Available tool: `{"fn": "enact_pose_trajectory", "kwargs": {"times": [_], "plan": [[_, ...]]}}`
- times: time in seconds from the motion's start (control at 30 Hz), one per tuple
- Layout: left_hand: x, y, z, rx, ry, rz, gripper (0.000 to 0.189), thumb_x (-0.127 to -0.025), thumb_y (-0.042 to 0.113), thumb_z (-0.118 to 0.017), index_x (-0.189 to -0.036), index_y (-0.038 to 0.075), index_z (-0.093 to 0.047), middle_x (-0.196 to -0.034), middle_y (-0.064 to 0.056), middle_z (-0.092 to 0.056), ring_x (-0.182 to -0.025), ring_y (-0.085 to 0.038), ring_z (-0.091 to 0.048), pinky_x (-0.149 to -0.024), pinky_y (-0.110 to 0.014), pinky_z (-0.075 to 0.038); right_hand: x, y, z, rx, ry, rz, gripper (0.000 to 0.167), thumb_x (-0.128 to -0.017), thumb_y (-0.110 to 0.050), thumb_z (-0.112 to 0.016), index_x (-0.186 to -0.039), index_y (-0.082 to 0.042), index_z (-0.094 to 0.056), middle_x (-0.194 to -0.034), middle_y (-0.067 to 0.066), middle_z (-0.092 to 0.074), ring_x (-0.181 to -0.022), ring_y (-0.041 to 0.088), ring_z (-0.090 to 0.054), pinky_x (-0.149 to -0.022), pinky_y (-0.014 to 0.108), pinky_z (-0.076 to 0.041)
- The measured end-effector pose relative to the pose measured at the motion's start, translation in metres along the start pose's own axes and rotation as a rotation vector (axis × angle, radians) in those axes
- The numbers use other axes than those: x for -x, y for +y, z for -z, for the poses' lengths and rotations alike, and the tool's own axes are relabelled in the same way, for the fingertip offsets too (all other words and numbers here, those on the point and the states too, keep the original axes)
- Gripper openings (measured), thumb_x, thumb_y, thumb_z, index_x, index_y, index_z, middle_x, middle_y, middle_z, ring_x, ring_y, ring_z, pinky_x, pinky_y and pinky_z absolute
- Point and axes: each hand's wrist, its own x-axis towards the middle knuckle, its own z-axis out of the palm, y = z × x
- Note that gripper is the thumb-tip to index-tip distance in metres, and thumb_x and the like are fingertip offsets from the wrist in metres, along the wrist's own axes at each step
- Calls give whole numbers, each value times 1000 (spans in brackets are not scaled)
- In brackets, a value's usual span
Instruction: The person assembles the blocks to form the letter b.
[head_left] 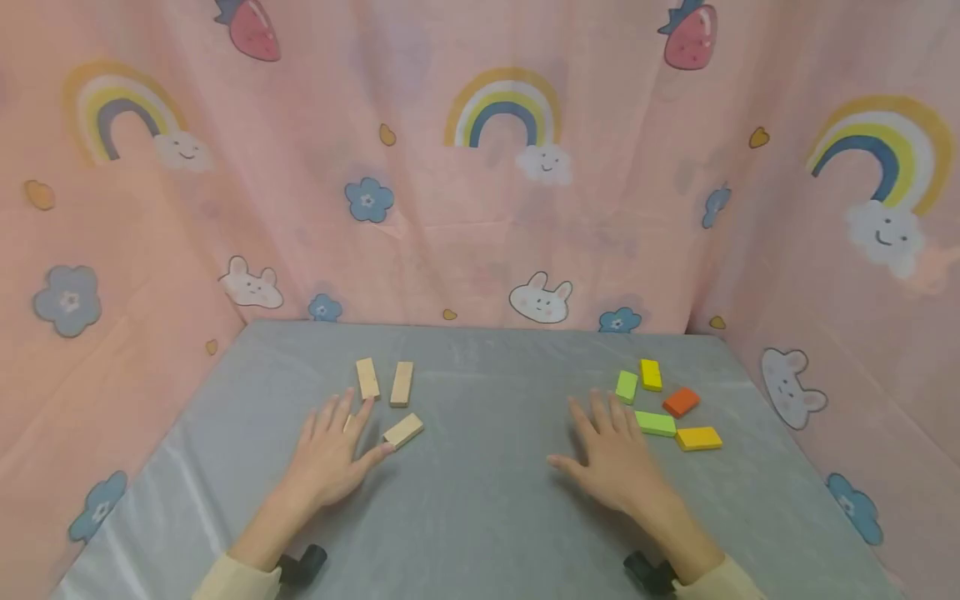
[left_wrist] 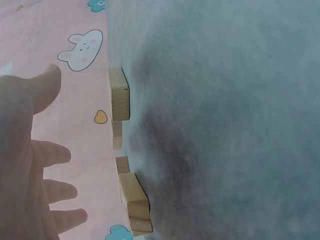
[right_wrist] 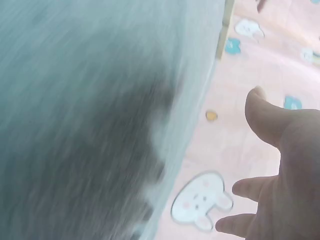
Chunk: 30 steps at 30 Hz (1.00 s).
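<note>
My left hand [head_left: 328, 460] is spread with its palm down over the left half of the table, holding nothing. Around its fingertips lie plain wooden blocks: one block [head_left: 367, 379] and another block [head_left: 401, 384] beyond them, and a slanted block [head_left: 404, 430] by the thumb. A further one is mostly hidden under the fingers. The left wrist view has a gap between the fingers and the wooden block [left_wrist: 120, 95]. My right hand [head_left: 617, 467], fingers extended and holding nothing, is above the table just left of a green block [head_left: 656, 423].
Beyond the right hand are a second green block [head_left: 626, 387], a yellow block [head_left: 651, 375], an orange-red block [head_left: 681, 402] and an orange-yellow block [head_left: 699, 438]. A grey cloth covers the table [head_left: 480, 500]. Pink printed curtains [head_left: 465, 242] border its back and sides.
</note>
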Motion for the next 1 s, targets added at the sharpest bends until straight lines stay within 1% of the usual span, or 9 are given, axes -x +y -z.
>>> {"fn": "enact_pose_trajectory", "kwargs": {"times": [0.13, 0.27, 0.4, 0.5, 0.77, 0.87, 1.0], "plan": [[-2, -2, 2, 11, 11, -20, 76, -100, 52, -57, -156, 4, -40, -160, -29, -29, -146, -51, -26, -116, -70, -18, -8, -15, -5, 3, -8, 53, 94, -92, -69, -58, -159, -8, -34, -164, 27, -23, -151, 49, -13, -120, 65, -13], [-4, -6, 2, 41, 20, -21, 71, -101, 47, -60, -152, 0, -44, -158, -30, -33, -144, -51, -32, -114, -68, -24, -16, -33, -8, -11, -21, 99, 91, -92, -67, -59, -159, -8, -36, -163, 26, -25, -152, 48, -15, -121, 63, -14], [-6, -10, 4, 62, 51, -29, 66, -100, 40, -64, -148, -2, -49, -152, -31, -41, -140, -50, -40, -111, -65, -32, -23, -50, -9, -10, -28, 140, 89, -94, -65, -59, -158, -8, -37, -162, 27, -27, -151, 47, -17, -121, 61, -15], [-7, -12, 6, 79, 75, -31, 61, -99, 34, -67, -145, -3, -52, -148, -30, -47, -136, -49, -44, -109, -65, -36, -29, -62, -9, -10, -33, 163, 88, -94, -65, -58, -158, -8, -37, -162, 26, -28, -152, 46, -18, -121, 60, -16], [-8, -21, 6, 137, 95, -56, 49, -98, 23, -68, -139, -3, -59, -141, -26, -55, -129, -46, -52, -106, -62, -42, -43, -91, -5, -20, -32, 178, 84, -95, -64, -58, -157, -10, -40, -160, 21, -36, -150, 41, -27, -120, 57, -24], [-10, -24, 6, 171, 89, -50, 46, -98, 20, -68, -137, -3, -60, -141, -26, -56, -129, -46, -53, -105, -62, -42, -49, -100, -5, -34, -34, 190, 82, -95, -62, -59, -155, -9, -42, -158, 21, -39, -148, 40, -32, -119, 55, -27], [-11, -29, 6, 210, 74, -34, 43, -99, 19, -67, -136, -2, -61, -139, -25, -57, -129, -46, -52, -106, -63, -41, -56, -110, -4, -67, -21, 231, 78, -96, -57, -62, -151, -5, -47, -152, 22, -46, -143, 39, -41, -117, 53, -33]]}}
